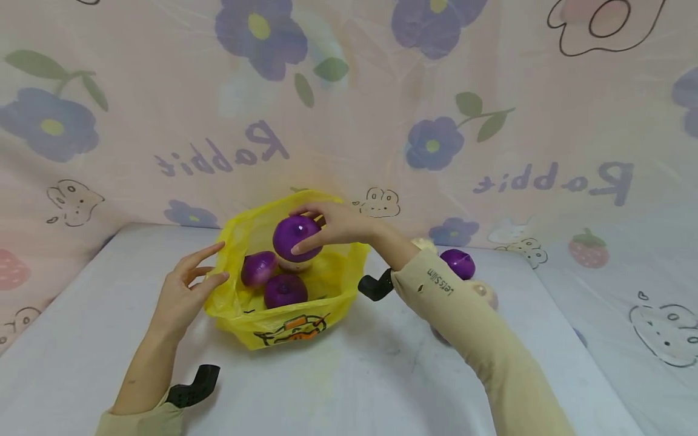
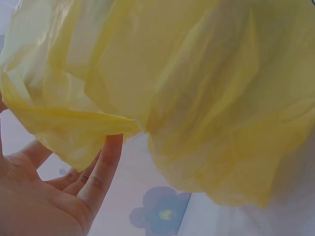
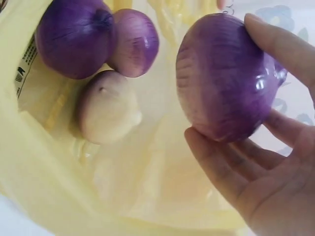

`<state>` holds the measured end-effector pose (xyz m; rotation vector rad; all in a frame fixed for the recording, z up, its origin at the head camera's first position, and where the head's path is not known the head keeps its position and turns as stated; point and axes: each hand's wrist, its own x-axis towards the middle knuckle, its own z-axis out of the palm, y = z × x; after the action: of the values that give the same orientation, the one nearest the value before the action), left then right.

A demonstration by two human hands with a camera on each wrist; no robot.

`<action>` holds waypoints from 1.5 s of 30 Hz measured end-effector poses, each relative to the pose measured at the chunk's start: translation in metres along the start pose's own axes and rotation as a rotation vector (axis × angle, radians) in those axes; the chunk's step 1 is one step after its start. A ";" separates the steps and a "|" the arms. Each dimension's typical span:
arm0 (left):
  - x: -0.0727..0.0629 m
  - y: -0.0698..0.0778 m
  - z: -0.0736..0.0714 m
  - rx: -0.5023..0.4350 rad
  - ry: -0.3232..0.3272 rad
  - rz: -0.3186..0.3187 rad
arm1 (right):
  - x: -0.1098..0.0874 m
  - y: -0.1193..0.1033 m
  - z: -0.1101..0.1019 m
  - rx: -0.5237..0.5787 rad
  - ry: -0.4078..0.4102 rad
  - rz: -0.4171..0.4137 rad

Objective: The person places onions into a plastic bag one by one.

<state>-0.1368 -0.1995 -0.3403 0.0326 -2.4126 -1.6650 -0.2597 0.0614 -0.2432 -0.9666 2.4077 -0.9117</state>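
My right hand (image 1: 343, 223) grips a glossy purple onion (image 1: 294, 238) between thumb and fingers, over the mouth of a yellow plastic bag (image 1: 349, 284). Inside the bag lie two more purple onions, one at the left (image 1: 259, 269) and one in front (image 1: 286, 291). A pale, whitish root vegetable (image 3: 109, 108) lies with them, mostly hidden under the held onion in the head view. At the bag's left rim is my left hand (image 1: 182, 290), its fingers spread and fairly straight, with fingertips touching the plastic.
Right of the bag, partly behind my right sleeve, another purple onion (image 1: 458, 264) lies on the white tabletop (image 1: 376, 375) with pale vegetables (image 1: 484, 293) around it. Black wrist mounts (image 1: 194, 387) stick out from both wrists. A printed curtain (image 1: 349, 121) hangs behind the table.
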 end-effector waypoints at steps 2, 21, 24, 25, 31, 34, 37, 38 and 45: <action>0.000 -0.001 0.001 -0.005 -0.002 -0.002 | 0.002 0.002 0.003 -0.011 -0.013 0.004; 0.000 -0.001 -0.002 0.016 -0.004 0.005 | 0.013 0.022 0.020 -0.223 -0.140 0.089; 0.001 -0.001 -0.002 0.022 -0.008 -0.001 | 0.013 0.024 0.020 -0.249 -0.167 0.111; 0.001 -0.001 -0.002 0.024 -0.009 -0.003 | 0.013 0.024 0.021 -0.260 -0.173 0.119; 0.002 -0.002 -0.001 0.021 -0.016 -0.016 | 0.012 0.028 0.024 -0.343 -0.200 0.174; 0.002 -0.001 0.000 0.016 -0.017 -0.016 | 0.012 0.029 0.025 -0.376 -0.214 0.207; 0.002 0.001 0.001 0.014 -0.023 -0.018 | 0.012 0.028 0.026 -0.400 -0.226 0.220; 0.001 0.001 0.001 0.015 -0.029 -0.020 | 0.011 0.028 0.026 -0.405 -0.228 0.219; -0.001 0.001 0.002 0.032 -0.026 -0.018 | -0.001 0.022 0.017 -0.235 -0.128 0.084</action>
<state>-0.1363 -0.1973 -0.3403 0.0379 -2.4653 -1.6441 -0.2593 0.0672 -0.2707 -0.9646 2.4623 -0.5288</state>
